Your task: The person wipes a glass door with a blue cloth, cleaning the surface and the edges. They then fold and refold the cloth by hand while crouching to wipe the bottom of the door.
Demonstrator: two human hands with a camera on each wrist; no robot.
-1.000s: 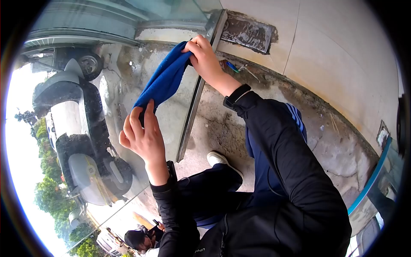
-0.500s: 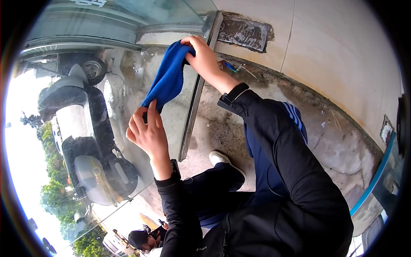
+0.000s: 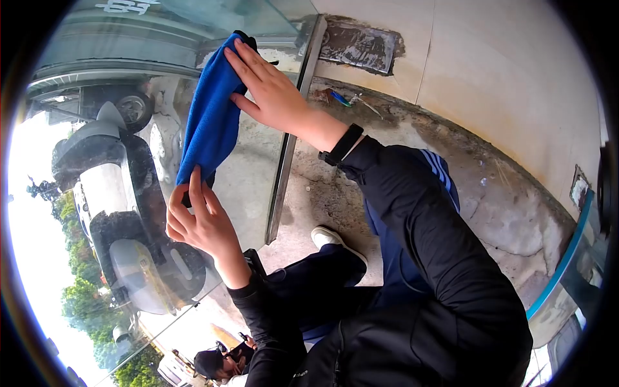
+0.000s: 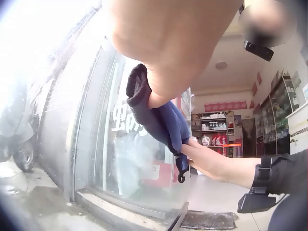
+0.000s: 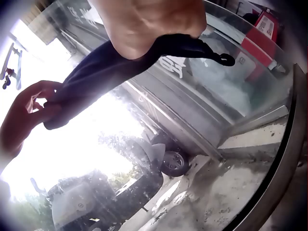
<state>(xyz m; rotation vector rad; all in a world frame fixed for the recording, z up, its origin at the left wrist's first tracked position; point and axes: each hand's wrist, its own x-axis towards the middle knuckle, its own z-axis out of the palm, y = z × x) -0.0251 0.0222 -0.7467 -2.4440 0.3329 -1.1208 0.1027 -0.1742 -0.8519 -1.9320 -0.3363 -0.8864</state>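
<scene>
A blue cloth [image 3: 209, 116] lies stretched along the glass panel [image 3: 251, 174]. My right hand [image 3: 267, 90] presses the cloth's upper end against the glass with straight fingers. My left hand [image 3: 193, 209] pinches the cloth's lower end between thumb and fingers. In the left wrist view the cloth [image 4: 159, 120] hangs from my blurred left hand [image 4: 168, 38] toward my right hand [image 4: 211, 161]. In the right wrist view the cloth [image 5: 106, 67] runs from under my right hand [image 5: 149, 24] to my left hand [image 5: 26, 115].
The glass panel ends in a metal frame edge [image 3: 284, 174]. A scooter [image 3: 122, 193] shows in the glass at left. My white shoe [image 3: 332, 242] rests on rough concrete. A tiled wall [image 3: 516, 77] rises at right, with a small blue object [image 3: 340, 98] at its foot.
My right hand has moved up and left and gone from gripping the cloth's top to pressing it flat with straight fingers. The left hand has dropped lower, drawing the cloth longer.
</scene>
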